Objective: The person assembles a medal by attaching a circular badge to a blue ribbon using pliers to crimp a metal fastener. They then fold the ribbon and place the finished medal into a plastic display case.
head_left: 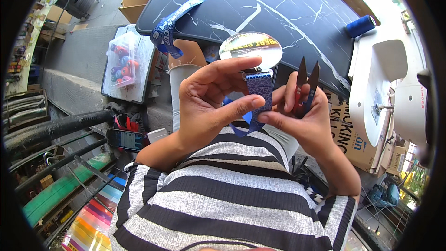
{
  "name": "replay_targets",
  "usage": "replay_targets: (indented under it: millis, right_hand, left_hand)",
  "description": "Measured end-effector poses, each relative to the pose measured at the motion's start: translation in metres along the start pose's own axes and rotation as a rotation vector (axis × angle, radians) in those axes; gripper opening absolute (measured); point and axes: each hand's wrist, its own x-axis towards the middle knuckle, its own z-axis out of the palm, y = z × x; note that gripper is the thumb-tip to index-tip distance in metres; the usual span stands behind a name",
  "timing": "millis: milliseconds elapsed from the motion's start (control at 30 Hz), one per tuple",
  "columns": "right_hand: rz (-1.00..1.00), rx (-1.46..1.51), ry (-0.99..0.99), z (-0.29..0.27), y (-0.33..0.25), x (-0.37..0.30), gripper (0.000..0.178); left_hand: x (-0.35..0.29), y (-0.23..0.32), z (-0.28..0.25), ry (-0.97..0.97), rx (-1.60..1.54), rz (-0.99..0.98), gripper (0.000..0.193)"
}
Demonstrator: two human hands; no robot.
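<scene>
My left hand (204,93) pinches a blue patterned ribbon (260,88) between thumb and fingers, just below its folded top edge. Directly above that edge a shiny oval medal (251,50) with yellow lettering seems joined to the ribbon; the join is partly hidden by my index finger. My right hand (304,116) carries thread snips (307,88) in its palm, red on one handle and blue on the other, blades pointing up and apart. Its thumb and index finger also touch the ribbon's right side. Below both hands a loop of the ribbon hangs over my lap.
Ahead lies a black marble-patterned table (278,9), with a printed blue ribbon (186,14) draped over its left edge. A blue thread spool (361,26) stands near a white sewing machine (390,79) on the right. Left, a clear box (123,60) holds several coloured spools.
</scene>
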Motion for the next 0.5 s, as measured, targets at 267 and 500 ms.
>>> replay_targets:
  millis: [267, 500]
  right_hand:
    - [-0.286, -0.023, 0.133, -0.032, 0.037, -0.018, 0.016]
    - [-0.106, 0.146, 0.177, -0.047, 0.051, -0.023, 0.023]
  left_hand:
    - [-0.002, 0.003, 0.017, -0.016, -0.104, -0.349, 0.053]
    - [0.005, -0.007, 0.029, -0.029, -0.149, -0.517, 0.052]
